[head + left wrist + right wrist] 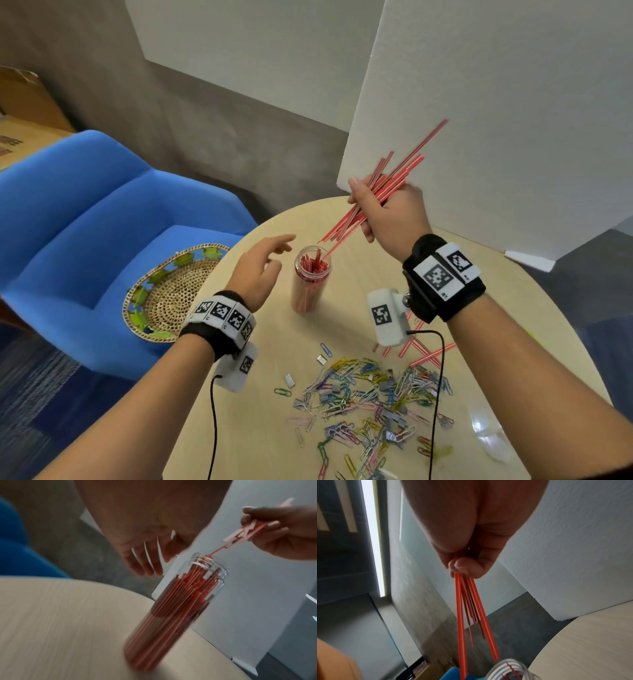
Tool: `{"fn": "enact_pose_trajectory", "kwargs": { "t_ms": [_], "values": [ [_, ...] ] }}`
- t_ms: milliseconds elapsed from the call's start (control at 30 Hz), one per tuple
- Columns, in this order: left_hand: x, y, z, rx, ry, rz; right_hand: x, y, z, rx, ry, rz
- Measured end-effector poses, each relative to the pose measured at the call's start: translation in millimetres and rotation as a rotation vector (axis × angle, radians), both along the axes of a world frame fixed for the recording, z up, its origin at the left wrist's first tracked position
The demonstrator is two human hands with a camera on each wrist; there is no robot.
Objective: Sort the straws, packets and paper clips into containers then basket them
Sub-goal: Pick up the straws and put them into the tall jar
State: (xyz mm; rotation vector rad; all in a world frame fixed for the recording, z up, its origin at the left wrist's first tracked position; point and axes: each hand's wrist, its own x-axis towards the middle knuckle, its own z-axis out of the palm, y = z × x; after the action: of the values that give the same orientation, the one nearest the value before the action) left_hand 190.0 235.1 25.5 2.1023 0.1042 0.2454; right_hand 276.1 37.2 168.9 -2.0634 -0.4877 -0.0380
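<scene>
A blue upholstered chair (85,219) at the far left holds a round woven basket (171,294) with a coiled straw centre and green shapes worked into its open rim. Next to it, on the pale wood-grain round table (274,411), the left hand (260,270) hovers with fingers spread and relaxed, holding nothing, just beside a tall clear plastic jar (311,281). The jar stands on the table, its threaded mouth uncovered, packed with thin red straws with white stripes. Above and to the right of the jar, the right hand (387,212) grips a bundle of straws (383,192) between thumb and curled fingers; the bundle slopes down toward the jar and one straw tip reaches its mouth. Both wrists wear black bands carrying white blocks printed with black square codes; no writing can be read. Nearer the person lies a heap of paper clips (370,401) in mixed colours, with small grey packets among them, and a few loose straws (421,353) at its right edge. White foam boards (496,120) stand behind the table.
</scene>
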Motion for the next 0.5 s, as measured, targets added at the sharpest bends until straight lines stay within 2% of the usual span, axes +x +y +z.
{"fn": "enact_pose_trajectory", "kwargs": {
  "t_ms": [67,133,267,500],
  "values": [
    [-8,-3,-14,-0.099,0.164,-0.022,1,11,-6,-0.057,-0.008,0.033],
    [-13,-10,-28,-0.074,0.246,-0.091,1,19,-13,-0.139,0.004,0.067],
    [-11,-19,-51,-0.037,0.251,-0.076,2,26,-20,-0.267,0.037,0.092],
    [-1,-14,-58,0.057,0.204,-0.015,8,19,-1,-0.178,0.109,0.05]
  ]
}}
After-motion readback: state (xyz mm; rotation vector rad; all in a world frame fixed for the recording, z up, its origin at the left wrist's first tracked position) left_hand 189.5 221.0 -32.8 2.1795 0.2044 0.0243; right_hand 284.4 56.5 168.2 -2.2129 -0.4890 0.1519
